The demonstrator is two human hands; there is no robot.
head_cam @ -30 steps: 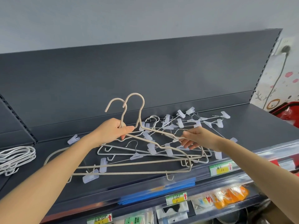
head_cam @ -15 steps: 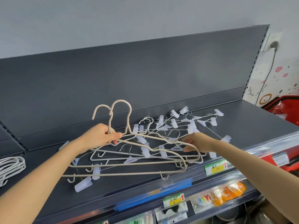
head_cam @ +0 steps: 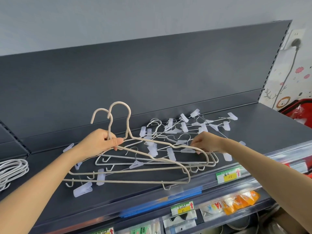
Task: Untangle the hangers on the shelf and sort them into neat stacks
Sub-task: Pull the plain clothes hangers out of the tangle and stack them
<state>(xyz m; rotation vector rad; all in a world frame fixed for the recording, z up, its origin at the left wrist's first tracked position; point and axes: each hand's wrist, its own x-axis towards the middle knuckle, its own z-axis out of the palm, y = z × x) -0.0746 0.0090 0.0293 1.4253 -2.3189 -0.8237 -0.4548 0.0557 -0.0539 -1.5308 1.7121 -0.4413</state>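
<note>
Untangling: my left hand grips two beige hangers, right hand pinches their shoulder; next needs lifting clear of clips.

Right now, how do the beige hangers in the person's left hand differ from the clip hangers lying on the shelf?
The beige hangers are thick; the clip hangers are thin silvery wire. The beige hangers look larger, with small hooks under the bar, while the clip hangers carry translucent clips. The left hand grips the beige hangers by the necks, hooks up; the clip hangers lie tangled on the shelf. Both have curved top hooks.
</note>
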